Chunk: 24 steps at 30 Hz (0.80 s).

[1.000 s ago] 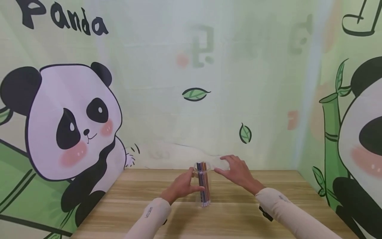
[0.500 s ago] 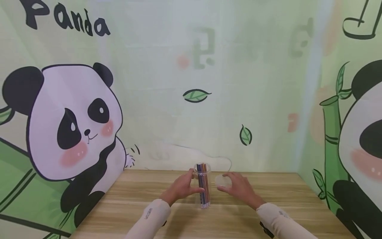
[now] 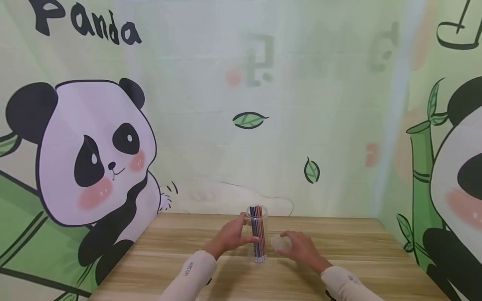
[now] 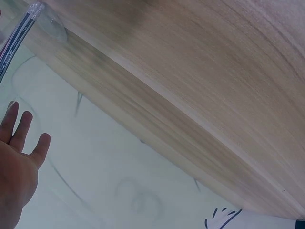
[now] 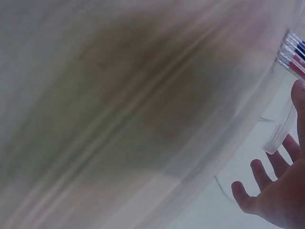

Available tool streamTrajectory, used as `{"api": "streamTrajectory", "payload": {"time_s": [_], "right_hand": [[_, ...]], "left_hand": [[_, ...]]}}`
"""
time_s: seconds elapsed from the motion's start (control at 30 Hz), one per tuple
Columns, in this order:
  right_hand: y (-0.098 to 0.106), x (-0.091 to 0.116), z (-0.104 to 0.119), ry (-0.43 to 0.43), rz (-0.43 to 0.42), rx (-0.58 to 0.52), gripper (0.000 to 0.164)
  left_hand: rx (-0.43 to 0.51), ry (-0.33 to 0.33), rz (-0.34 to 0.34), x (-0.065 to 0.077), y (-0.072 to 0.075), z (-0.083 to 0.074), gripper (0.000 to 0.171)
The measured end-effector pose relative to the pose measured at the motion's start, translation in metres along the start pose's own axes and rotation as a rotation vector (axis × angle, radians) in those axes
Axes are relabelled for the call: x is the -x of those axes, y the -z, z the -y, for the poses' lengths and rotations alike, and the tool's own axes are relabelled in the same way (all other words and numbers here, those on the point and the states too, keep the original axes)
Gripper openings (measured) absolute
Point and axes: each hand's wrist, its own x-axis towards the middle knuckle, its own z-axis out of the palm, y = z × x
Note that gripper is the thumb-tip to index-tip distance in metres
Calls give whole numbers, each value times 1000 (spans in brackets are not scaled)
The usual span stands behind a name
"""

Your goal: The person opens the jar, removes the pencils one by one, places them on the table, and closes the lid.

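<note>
My left hand grips a clear tall tube from its left side, thumb across the front. The tube stands upright and a bundle of several dark and reddish pencils fills it; its top is uncovered. To its right, my right hand pinches a clear round lid by the edge, apart from the tube. In the right wrist view the lid shows edge-on by the fingers. Whether the lid touches the table is unclear. The left wrist view shows only part of the tube's pencils.
The wooden table extends on both sides of the hands. Right behind its far edge hangs a pale green backdrop with printed pandas and leaves. More backdrop closes in the left and right sides.
My right hand has come down with the lid, from level with the tube's top to beside its lower half. The left hand and the tube have stayed in place.
</note>
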Motion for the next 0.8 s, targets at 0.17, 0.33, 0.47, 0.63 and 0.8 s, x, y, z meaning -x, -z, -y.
{"api": "streamTrajectory", "payload": {"time_s": [0.17,0.33,0.47,0.63,0.8], "right_hand": [[-7,7,-1,29,10,11,56],[-7,12,4,25,54,21,59],[-6,17,8,16,95,7,62],[-9,22,7,-27,144,0,66],[-8,18,5,-10,157,-19,66]], "left_hand": [[8,7,-5,1,0,0,76],[18,11,1,1,0,0,76],[23,22,5,0,-1,-1,76],[43,33,17,3,-2,-2,77],[44,-6,-1,2,1,-3,75]]}}
